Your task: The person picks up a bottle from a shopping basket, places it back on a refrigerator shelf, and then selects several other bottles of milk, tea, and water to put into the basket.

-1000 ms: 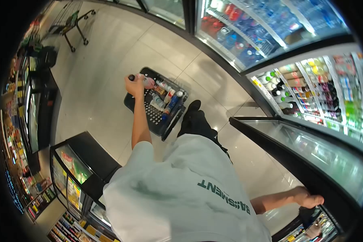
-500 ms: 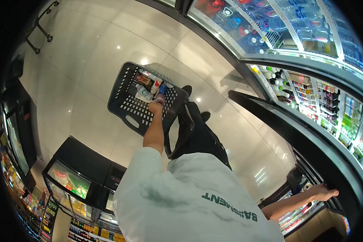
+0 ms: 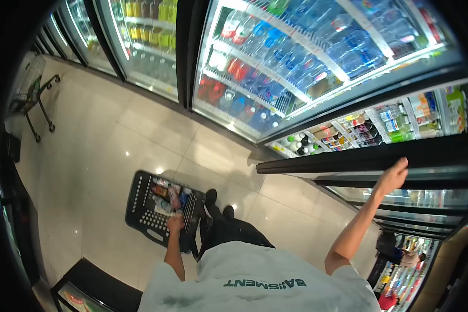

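A dark plastic shopping basket (image 3: 135, 200) with a perforated wall stands low in front of me, beside my legs. My left hand (image 3: 176, 222) is inside it, its fingers closed on a pinkish bottle (image 3: 179, 212) that is mostly covered. Several packages lie around that hand, among them a pale bottle (image 3: 163, 206) and a brown-red pack (image 3: 160, 191). Out to the right, my right hand (image 3: 392, 179) grips the edge of a black-framed glass cooler door (image 3: 322, 160), which stands swung out from the lit shelves.
Behind the door are shelves of drinks (image 3: 359, 130); a cooler with large water bottles (image 3: 291, 57) runs above. A shopping cart (image 3: 31, 93) stands at the far left, and a black freezer case (image 3: 96, 283) at the lower left. Another person (image 3: 398, 255) is at the lower right.
My view has turned, so more cooler doors show at the top. The right arm is raised higher, still holding the door, which appears at a flatter angle. My left hand stays in the basket.
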`<state>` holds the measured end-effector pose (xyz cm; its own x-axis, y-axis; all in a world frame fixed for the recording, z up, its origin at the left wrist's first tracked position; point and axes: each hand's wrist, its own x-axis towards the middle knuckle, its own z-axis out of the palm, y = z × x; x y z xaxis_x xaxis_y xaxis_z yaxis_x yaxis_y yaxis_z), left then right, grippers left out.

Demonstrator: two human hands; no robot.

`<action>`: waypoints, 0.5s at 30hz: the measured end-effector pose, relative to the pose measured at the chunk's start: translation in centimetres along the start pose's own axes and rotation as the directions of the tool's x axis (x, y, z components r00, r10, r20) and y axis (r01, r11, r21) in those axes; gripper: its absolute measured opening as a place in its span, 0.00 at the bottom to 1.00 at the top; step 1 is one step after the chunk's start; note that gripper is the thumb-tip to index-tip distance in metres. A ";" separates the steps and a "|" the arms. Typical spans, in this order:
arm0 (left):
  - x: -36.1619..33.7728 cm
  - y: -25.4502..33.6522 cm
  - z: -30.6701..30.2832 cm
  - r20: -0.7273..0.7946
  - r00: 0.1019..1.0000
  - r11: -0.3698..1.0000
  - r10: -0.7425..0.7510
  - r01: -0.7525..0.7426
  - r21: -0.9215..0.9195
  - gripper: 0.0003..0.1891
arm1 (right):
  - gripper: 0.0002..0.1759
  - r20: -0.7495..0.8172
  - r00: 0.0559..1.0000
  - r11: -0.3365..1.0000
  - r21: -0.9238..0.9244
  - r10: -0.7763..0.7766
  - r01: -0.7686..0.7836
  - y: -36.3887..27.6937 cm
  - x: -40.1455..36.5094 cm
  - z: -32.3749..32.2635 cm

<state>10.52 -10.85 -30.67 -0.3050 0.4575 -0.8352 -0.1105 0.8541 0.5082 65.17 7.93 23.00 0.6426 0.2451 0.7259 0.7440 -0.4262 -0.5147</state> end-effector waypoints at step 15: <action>-19.5 1.4 3.9 -0.047 0.888 0.876 0.457 -0.440 0.197 0.12 | 0.23 0.078 0.976 0.961 0.204 -0.204 0.184 -2.1 5.5 13.0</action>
<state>20.01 -17.60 -14.44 -0.3663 0.7851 -0.4994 0.2236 0.5953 0.7718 69.49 21.48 22.17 0.4898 0.3937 0.7779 0.8712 -0.1867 -0.4541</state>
